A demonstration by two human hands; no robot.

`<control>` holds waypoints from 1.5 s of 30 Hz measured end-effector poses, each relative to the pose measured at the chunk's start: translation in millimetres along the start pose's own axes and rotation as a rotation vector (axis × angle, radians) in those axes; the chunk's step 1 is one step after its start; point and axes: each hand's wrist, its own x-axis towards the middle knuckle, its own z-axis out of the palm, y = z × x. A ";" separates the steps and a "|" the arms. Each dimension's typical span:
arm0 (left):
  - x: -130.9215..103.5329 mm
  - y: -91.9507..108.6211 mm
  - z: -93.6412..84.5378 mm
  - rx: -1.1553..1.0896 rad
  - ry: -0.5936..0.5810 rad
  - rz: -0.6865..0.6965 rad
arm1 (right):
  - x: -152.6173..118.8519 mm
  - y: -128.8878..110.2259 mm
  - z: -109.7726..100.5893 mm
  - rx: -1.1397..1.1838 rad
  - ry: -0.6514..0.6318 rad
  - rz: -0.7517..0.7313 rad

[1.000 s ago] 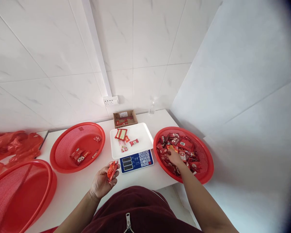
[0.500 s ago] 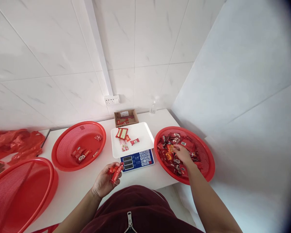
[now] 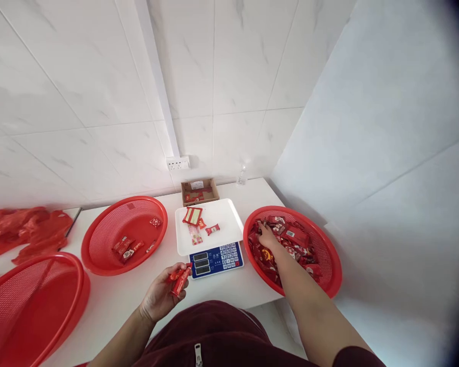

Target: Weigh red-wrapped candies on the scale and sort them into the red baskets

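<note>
My left hand (image 3: 162, 291), in front of the scale, is closed around a few small red-wrapped snacks (image 3: 181, 282). My right hand (image 3: 268, 237) reaches into the right red basket (image 3: 331, 278), fingertips drawn together among many red snack packets (image 3: 296, 235). What its fingers grip, if anything, I cannot make out. Between the hands stands a digital scale (image 3: 216, 260) with a blue keypad. On its white tray (image 3: 229, 216) lie a red packet with a pale label (image 3: 192, 216), a pink-patterned clear packet (image 3: 195, 235) and small red wrapped pieces (image 3: 213, 229).
A red basket (image 3: 99, 232) with several packets stands left of the scale. Nearer is another red basket (image 3: 74, 306). Red plastic bags (image 3: 26, 229) lie at far left. Behind the scale sit a cardboard box (image 3: 201, 191) and a clear plastic bottle (image 3: 242, 176) by the wall.
My right hand has moved left and farther into the basket; the yellow-red packet at its fingertips no longer shows there. My left hand keeps its snacks. The hand at the far left edge is gone.
</note>
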 end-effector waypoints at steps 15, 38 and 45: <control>6.8 -3.2 -6.5 -0.039 0.030 0.003 | -67.8 -88.4 6.5 0.790 -0.081 -0.180; 13.4 -17.5 -9.5 0.543 0.124 -0.116 | -172.5 -135.2 65.3 0.620 -0.941 -0.089; 14.1 -12.8 -14.1 0.455 0.212 -0.017 | -154.0 -123.9 57.2 0.769 -0.778 0.016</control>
